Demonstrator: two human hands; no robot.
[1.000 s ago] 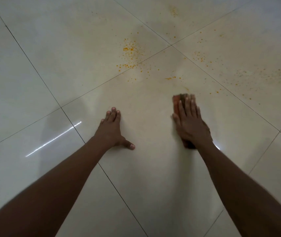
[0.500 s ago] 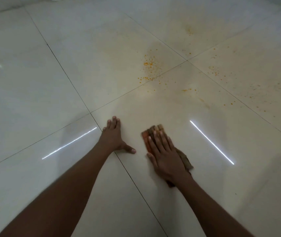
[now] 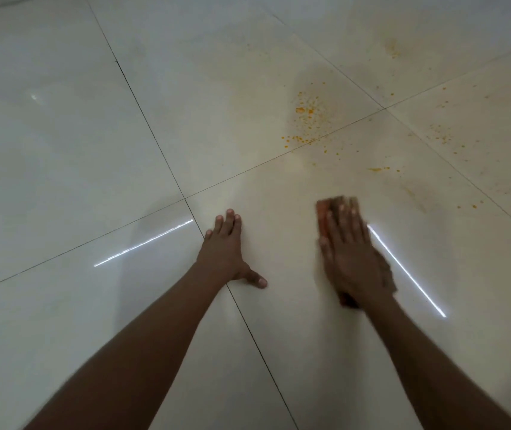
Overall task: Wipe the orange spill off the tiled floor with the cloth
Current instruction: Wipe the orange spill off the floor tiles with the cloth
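The right hand [image 3: 352, 256] lies flat on a folded cloth [image 3: 338, 203], pressing it onto the pale tiled floor [image 3: 61, 150]. Its fingers are straight and close together, pointing away from the person; the hand is a little blurred. The cloth looks brownish with a reddish-orange left edge; its far end shows beyond the fingertips and a dark bit shows under the heel of the hand.

The left hand [image 3: 224, 251] rests palm down on the bare floor, to the left of the cloth and apart from it. Its four fingers are straight and held together, and the thumb [image 3: 255, 279] sticks out to the right. The hand sits just beside a dark grout line [image 3: 155, 141] that runs under the wrist.

The orange spill [image 3: 307, 119] lies farther away than the cloth: a denser patch of specks on the far tile near where four tiles meet, with a faint yellowish smear around it. More scattered orange specks [image 3: 440, 138] spread over the tiles to the far right, and a small streak [image 3: 377, 169] lies between the patch and the cloth.

Two bright strips of reflected light [image 3: 142, 243] show on the glossy tiles, one left of the left hand and one right of the right hand.
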